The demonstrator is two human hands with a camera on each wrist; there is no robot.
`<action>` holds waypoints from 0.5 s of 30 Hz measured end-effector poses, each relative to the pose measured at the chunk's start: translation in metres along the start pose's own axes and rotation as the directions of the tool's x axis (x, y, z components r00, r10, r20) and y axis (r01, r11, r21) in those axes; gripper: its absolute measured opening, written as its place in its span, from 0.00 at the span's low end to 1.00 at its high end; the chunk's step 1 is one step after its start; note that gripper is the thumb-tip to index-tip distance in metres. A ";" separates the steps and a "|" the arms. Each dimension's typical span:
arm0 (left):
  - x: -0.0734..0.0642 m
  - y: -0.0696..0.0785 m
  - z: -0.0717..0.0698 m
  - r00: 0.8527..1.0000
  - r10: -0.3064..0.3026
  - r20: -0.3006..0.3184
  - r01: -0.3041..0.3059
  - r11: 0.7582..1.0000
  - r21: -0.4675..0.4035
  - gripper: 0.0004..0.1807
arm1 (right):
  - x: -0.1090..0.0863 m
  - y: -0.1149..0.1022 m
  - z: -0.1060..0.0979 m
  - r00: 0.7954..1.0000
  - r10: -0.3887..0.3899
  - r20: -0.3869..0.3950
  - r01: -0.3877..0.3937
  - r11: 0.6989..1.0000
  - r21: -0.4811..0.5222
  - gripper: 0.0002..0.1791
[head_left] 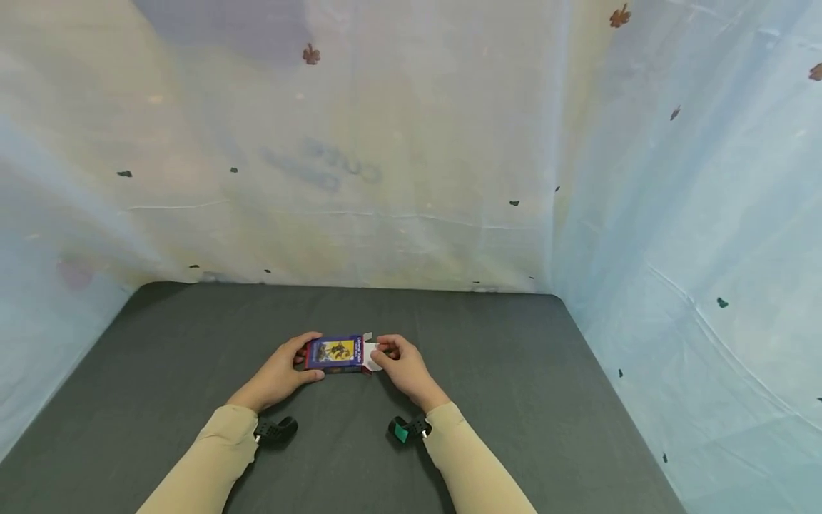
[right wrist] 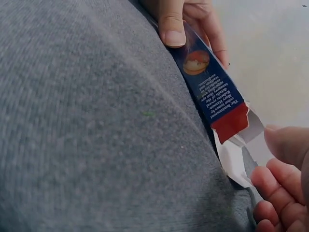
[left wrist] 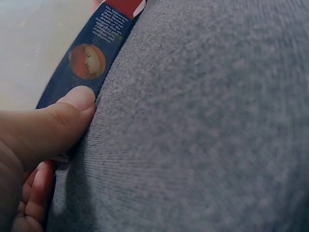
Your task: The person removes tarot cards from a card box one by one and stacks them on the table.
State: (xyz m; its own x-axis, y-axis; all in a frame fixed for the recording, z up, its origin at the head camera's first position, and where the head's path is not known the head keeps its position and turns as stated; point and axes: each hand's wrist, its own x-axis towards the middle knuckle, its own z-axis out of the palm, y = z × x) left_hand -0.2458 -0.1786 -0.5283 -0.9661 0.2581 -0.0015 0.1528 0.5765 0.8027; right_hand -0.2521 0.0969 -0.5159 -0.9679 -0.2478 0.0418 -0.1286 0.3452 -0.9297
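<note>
Crosswise, blue box (head_left: 337, 350), flaps (head_left: 370, 356) facing right

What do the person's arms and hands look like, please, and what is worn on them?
The left sleeve and the right sleeve are plain, pale beige and reach near the wrists. By the cuffs show a black left wristband and a black right wristband; the right one bears a green patch. The left hand and right hand wear no gloves.

Curtained booth: printed sheeting (head_left: 437, 143) on 3 sides, grey table (head_left: 501, 378).
</note>
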 end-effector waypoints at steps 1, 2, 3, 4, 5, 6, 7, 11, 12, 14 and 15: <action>0.000 0.000 0.000 1.000 -0.011 0.000 0.011 1.000 -0.009 0.43 | 0.000 0.000 0.000 1.000 0.000 0.002 0.000 1.000 -0.002 0.20; 0.000 0.001 0.000 1.000 -0.019 0.001 0.019 1.000 -0.019 0.43 | 0.000 0.000 0.000 1.000 -0.001 0.004 0.001 1.000 -0.001 0.19; 0.000 0.001 0.000 1.000 -0.029 0.001 0.029 0.999 -0.027 0.43 | -0.001 -0.001 0.000 1.000 -0.001 0.007 0.001 1.000 -0.003 0.19; 0.000 0.001 0.000 0.999 -0.037 0.002 0.037 0.999 -0.034 0.44 | -0.001 -0.001 0.000 1.000 0.002 0.009 -0.001 1.000 -0.009 0.19; 0.000 0.002 0.000 0.999 -0.048 0.001 0.048 0.998 -0.042 0.44 | -0.001 -0.001 0.001 1.000 0.002 0.012 -0.002 1.000 -0.014 0.18; -0.001 0.003 0.000 0.998 -0.059 -0.002 0.059 0.997 -0.051 0.44 | 0.000 -0.001 0.002 1.000 0.003 0.013 -0.003 1.000 -0.022 0.18; -0.001 0.003 0.000 0.997 -0.071 -0.007 0.071 0.996 -0.060 0.44 | 0.000 -0.002 0.002 1.000 0.003 0.014 -0.002 1.000 -0.029 0.17; -0.001 0.004 -0.001 0.997 -0.078 -0.011 0.077 0.994 -0.076 0.45 | 0.001 -0.002 0.006 1.000 0.000 0.010 0.000 0.998 -0.055 0.17; -0.001 0.004 -0.001 0.997 -0.081 -0.012 0.079 0.994 -0.077 0.45 | 0.002 -0.003 0.007 1.000 0.000 0.009 0.001 0.998 -0.059 0.17; -0.001 0.004 -0.001 0.997 -0.083 -0.010 0.081 0.994 -0.077 0.45 | 0.003 -0.004 0.009 1.000 0.001 0.005 -0.001 0.998 -0.064 0.18; -0.001 0.005 -0.001 0.996 -0.084 -0.010 0.083 0.994 -0.076 0.45 | 0.003 -0.005 0.009 1.000 0.002 0.001 -0.002 0.998 -0.067 0.18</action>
State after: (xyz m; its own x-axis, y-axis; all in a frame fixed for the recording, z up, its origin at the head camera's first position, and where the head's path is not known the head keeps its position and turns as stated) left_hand -0.2446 -0.1769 -0.5240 -0.9776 0.2007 -0.0631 0.0554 0.5350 0.8431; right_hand -0.2524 0.0859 -0.5143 -0.9679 -0.2483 0.0393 -0.1408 0.4056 -0.9031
